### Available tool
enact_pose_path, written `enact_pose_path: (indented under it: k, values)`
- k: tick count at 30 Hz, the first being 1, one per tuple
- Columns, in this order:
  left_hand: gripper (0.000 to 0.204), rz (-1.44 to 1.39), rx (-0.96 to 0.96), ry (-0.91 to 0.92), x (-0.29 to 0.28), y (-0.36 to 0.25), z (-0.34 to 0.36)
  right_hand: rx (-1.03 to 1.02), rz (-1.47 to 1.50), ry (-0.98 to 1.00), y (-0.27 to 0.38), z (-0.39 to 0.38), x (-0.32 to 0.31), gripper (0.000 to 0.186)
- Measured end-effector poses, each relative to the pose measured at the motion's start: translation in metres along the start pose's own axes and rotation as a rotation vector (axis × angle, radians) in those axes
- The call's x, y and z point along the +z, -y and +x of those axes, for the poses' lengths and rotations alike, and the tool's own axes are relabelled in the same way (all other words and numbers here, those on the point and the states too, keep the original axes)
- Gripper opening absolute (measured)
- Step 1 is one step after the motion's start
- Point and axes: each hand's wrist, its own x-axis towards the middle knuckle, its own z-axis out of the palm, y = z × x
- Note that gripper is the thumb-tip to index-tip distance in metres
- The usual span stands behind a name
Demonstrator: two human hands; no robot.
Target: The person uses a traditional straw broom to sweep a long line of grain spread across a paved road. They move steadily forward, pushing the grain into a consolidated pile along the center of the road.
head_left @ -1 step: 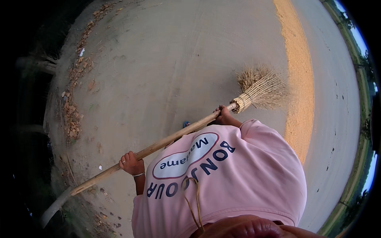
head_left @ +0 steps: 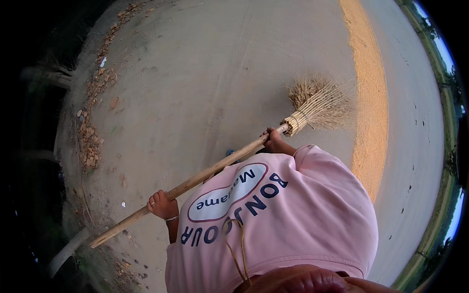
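Note:
A twig broom (head_left: pixel 320 105) with a long wooden handle (head_left: pixel 207 172) lies slantwise across the front of my body. My left hand (head_left: pixel 162 204), with a ring and a bracelet, is wrapped round the lower-left part of the handle. Close below the bound twigs, my right hand (head_left: pixel 273 141) grips the handle's other end. The broom's spread tips are over the grey pavement, just left of a long strip of yellow-orange grain (head_left: pixel 369 97). Whether the tips touch the ground I cannot tell.
Dry brown leaves (head_left: pixel 90 141) line the pavement's left edge, with pale trunk-like shapes (head_left: pixel 68 251) beyond. Grey road (head_left: pixel 415 122) runs right of the grain strip, bordered by a grassy verge (head_left: pixel 447 132). Part of a blue shoe (head_left: pixel 230 152) shows below the handle.
The broom's twig tips have shifted slightly left, away from the grain strip. The handle's free end has tipped a little lower. Both hands keep their grip.

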Motion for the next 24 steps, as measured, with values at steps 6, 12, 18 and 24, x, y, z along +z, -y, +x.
enact_pose_path:
  k: [6, 12, 18, 24]
  values:
    - [0.016, 0.408, -0.293, 0.047, -0.045, -0.011, -0.074, 0.105, -0.322, 0.143, -0.049, 0.001, 0.106, 0.008]
    - [0.021, 0.600, -0.538, 0.100, -0.114, -0.076, -0.088, 0.224, -0.552, 0.275, -0.094, -0.005, 0.164, 0.007]
    - [0.023, 0.709, -0.535, 0.165, -0.159, -0.118, -0.048, 0.287, -0.698, 0.378, -0.113, -0.021, 0.232, 0.007]
    - [0.021, 0.697, -0.289, 0.161, -0.154, -0.100, 0.026, 0.225, -0.564, 0.348, -0.071, 0.016, 0.236, 0.008]
